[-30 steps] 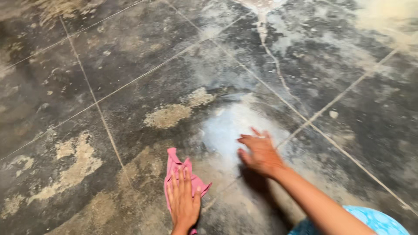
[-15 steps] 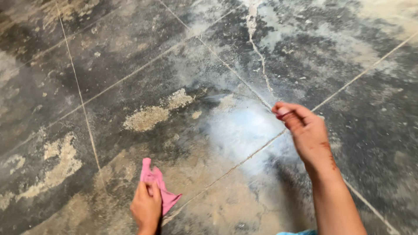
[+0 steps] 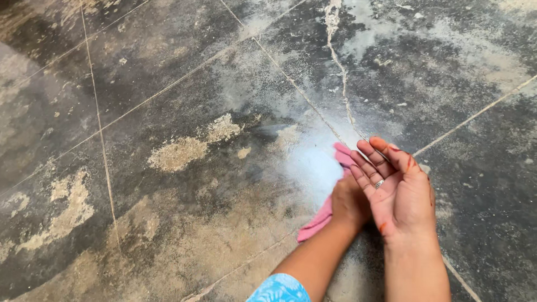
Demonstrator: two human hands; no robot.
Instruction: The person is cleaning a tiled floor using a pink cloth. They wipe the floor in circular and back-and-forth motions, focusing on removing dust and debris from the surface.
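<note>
Blue sleeve (image 3: 278,289) at the bottom edge, on the left forearm. Left hand (image 3: 348,202) presses down on the pink cloth (image 3: 324,215), fingers curled over it, cloth flat on the floor (image 3: 168,84). Cloth sticks out behind the wrist and again past the fingertips. Right hand (image 3: 400,193) just beside the left, palm up, fingers spread, holding nothing; ring (image 3: 379,183) on one finger. Beyond the fingertips: pale powdery patch (image 3: 313,162), then a white crack (image 3: 338,67).
</note>
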